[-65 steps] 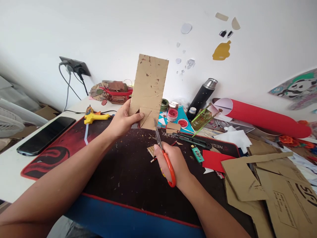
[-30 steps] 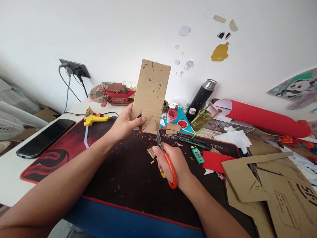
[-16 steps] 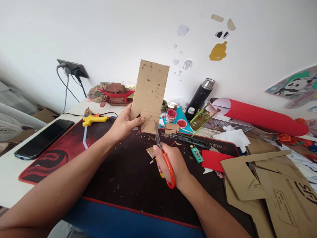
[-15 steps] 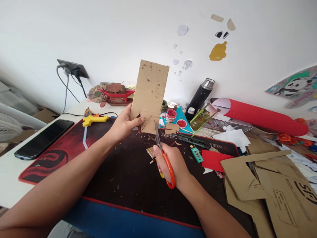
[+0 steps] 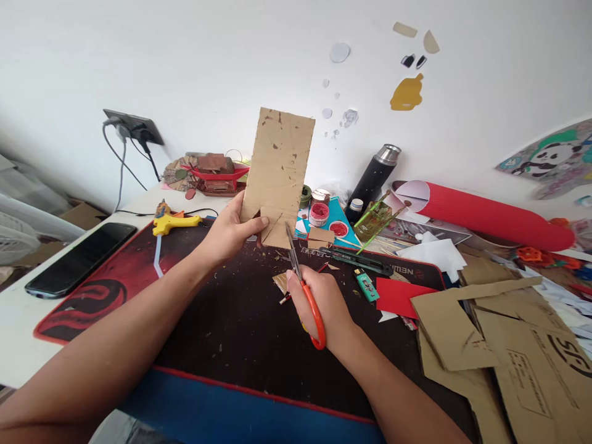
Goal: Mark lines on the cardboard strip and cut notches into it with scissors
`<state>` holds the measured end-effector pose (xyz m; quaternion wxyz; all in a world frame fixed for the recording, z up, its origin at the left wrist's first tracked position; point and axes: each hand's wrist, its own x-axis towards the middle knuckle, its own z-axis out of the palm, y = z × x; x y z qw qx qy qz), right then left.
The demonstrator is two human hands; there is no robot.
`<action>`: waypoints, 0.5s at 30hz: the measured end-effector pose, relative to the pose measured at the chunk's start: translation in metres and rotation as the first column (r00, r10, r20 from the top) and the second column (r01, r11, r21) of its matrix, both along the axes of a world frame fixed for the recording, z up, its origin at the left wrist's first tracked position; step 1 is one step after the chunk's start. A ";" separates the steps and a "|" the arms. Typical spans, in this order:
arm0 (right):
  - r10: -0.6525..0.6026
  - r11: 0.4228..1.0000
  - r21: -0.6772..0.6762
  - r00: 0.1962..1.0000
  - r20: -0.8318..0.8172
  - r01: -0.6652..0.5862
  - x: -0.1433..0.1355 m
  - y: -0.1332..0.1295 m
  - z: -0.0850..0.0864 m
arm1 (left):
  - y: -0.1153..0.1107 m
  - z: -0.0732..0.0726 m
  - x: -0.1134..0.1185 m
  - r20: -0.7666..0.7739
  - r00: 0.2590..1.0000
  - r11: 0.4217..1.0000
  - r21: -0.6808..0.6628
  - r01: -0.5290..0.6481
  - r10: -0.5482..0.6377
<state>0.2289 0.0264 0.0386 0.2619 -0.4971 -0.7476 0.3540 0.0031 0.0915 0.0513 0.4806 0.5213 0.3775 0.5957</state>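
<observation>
My left hand [image 5: 234, 228] grips a tall piece of cardboard [image 5: 280, 157] by its lower left edge, thumb in front and fingers behind. Brown marks dot the cardboard, and a slit and a notch show near its bottom. In my right hand [image 5: 324, 302] is a pair of scissors [image 5: 312, 314] with orange handles, fingers wrapped round them. The blades point up at the cardboard's lower right part; whether they are round its edge or in front of it is hard to tell. Below lies a dark desk mat [image 5: 222, 345] with scraps on it.
Cardboard sheets [image 5: 522, 364] pile up at the right, beside red paper [image 5: 402, 297]. A utility knife [image 5: 356, 260], paint jars [image 5: 319, 214] and a black flask [image 5: 377, 176] stand or lie behind. At left are a yellow glue gun [image 5: 178, 223] and a phone [image 5: 81, 259].
The view has shifted slightly. Less of the scissors' yellow inner handle shows, and the handles look closer together. Both hands keep nearly the same place and hold the same things.
</observation>
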 end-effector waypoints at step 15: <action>0.089 0.986 -0.129 0.990 -0.110 -0.103 0.006 0.003 0.001 | 0.003 -0.002 -0.007 -0.023 1.000 1.000 -0.006 0.006 -0.006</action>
